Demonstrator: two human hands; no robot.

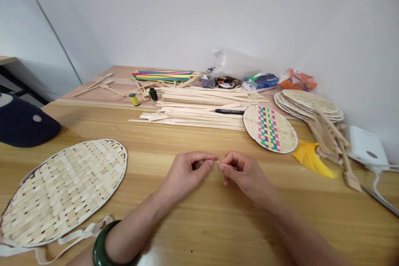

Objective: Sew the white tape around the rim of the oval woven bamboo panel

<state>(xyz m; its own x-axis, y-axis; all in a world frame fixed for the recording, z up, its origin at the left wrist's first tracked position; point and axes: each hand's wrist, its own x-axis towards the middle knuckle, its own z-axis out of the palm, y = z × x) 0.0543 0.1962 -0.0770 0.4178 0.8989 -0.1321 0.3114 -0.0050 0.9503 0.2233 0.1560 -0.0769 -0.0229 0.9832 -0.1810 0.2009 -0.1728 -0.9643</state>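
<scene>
One big woven panel [71, 187] is already edged in white with a ribbon [90, 230] loose beside it, so partway, I'd say; can't tell if the yellow thread [216, 161] is knotted. It's between the left hand [190, 170] and right hand [241, 171], both pinched tight on it.

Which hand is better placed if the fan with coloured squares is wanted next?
Probably the right hand: the fan with coloured squares lies on that side, beyond it. The left hand is farther away and would reach across. Both seem occupied, pinching a thin yellowish strand.
</scene>
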